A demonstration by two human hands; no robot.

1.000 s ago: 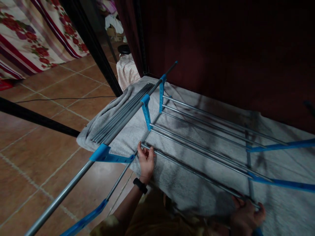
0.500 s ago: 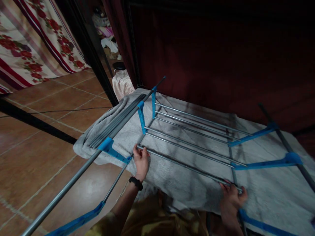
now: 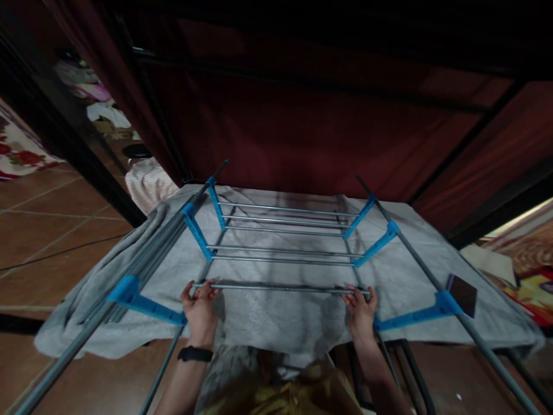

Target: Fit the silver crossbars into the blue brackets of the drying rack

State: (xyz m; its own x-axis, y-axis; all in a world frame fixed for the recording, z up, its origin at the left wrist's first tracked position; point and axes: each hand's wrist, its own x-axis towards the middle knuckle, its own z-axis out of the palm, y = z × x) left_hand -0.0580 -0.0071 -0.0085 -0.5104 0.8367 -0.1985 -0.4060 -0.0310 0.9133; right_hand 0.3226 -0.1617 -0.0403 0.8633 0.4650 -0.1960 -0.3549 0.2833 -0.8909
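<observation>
A grey metal rod (image 3: 280, 287) runs crosswise between my hands. My left hand (image 3: 201, 305) grips its left end, fingers closed around it. At the other end my right hand (image 3: 361, 308) pinches the same rod. Around them is a partly built rack of grey tubes and blue plastic brackets, with several rods (image 3: 285, 259) spanning it farther off. Near my left hand is a blue bracket (image 3: 147, 305); another blue bracket (image 3: 415, 317) lies just right of my right hand. Whether the rod touches the rack's side tubes, I cannot tell.
The rack rests on a grey blanket (image 3: 276, 328). Several loose rods (image 3: 159, 253) lie along its left side. A dark phone (image 3: 462, 295) is by the right side tube. A dark red curtain (image 3: 280, 132) hangs behind, and black posts (image 3: 73, 138) stand left.
My view has swung to the right, so the rack now appears centred and the phone has come into sight. Both hands still hold the rod, which now looks level across the view.
</observation>
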